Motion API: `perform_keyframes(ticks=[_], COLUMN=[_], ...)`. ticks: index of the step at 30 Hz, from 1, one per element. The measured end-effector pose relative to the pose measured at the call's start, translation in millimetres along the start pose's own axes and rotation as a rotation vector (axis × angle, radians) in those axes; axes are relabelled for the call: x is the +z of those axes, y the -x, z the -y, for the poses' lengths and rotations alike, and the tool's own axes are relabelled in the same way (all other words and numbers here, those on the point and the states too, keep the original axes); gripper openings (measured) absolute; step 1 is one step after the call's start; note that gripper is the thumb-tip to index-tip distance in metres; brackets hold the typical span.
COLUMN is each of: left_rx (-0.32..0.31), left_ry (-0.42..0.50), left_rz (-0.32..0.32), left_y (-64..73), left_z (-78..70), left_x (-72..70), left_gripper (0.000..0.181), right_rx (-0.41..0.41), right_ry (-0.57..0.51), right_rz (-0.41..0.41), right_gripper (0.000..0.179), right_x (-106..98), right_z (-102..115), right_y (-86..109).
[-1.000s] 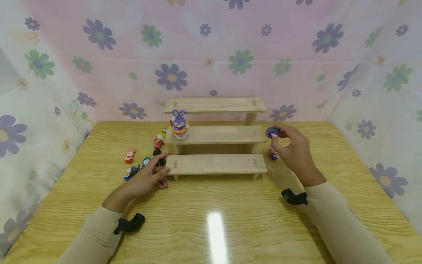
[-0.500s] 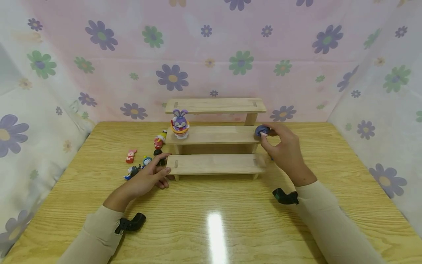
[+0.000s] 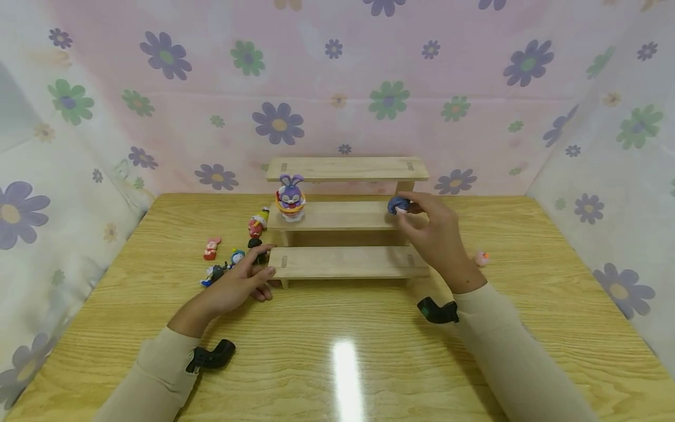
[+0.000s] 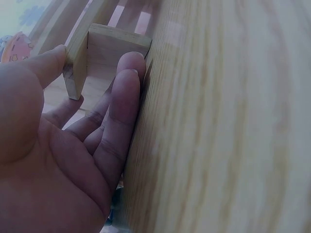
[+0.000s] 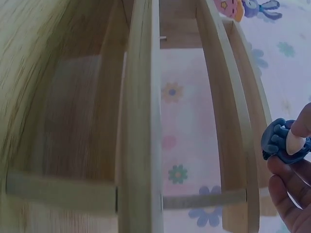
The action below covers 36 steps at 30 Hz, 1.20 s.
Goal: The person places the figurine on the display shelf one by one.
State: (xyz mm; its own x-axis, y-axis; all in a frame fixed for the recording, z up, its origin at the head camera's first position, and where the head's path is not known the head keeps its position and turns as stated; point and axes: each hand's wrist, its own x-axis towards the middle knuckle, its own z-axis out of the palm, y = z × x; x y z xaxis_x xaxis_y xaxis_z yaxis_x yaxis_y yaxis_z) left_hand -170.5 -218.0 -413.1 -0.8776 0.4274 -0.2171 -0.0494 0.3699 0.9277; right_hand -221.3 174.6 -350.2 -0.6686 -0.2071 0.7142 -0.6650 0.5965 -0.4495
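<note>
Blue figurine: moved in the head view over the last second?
Yes, leftward: the blue figurine was just past the middle shelf's right end; now it appears over that shelf's right part, pinched by the right hand.

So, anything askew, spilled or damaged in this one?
Nothing stands out: the wooden shelf looks level, the purple rabbit figure stands upright on its middle tier, and no spill or damage shows.

Looks like matt wood on the shelf (image 3: 345, 261), glossy woodgrain on the table (image 3: 285, 357), smooth plastic on the blue toy (image 3: 396, 205).
</note>
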Motion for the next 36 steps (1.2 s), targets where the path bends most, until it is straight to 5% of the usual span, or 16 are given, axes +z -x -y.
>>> perform_keyframes(ticks=[36], left_rx=[-0.004], left_ry=[0.008], left_rz=[0.002], left_y=[-0.6], left_z=[1.1], left_x=[-0.3], left_gripper=[0.063], right_rx=[0.078], right_ry=[-0.217], right_rz=[0.148], right_gripper=[0.036], right_x=[63.3], right_z=[43.7], right_y=[-30.4])
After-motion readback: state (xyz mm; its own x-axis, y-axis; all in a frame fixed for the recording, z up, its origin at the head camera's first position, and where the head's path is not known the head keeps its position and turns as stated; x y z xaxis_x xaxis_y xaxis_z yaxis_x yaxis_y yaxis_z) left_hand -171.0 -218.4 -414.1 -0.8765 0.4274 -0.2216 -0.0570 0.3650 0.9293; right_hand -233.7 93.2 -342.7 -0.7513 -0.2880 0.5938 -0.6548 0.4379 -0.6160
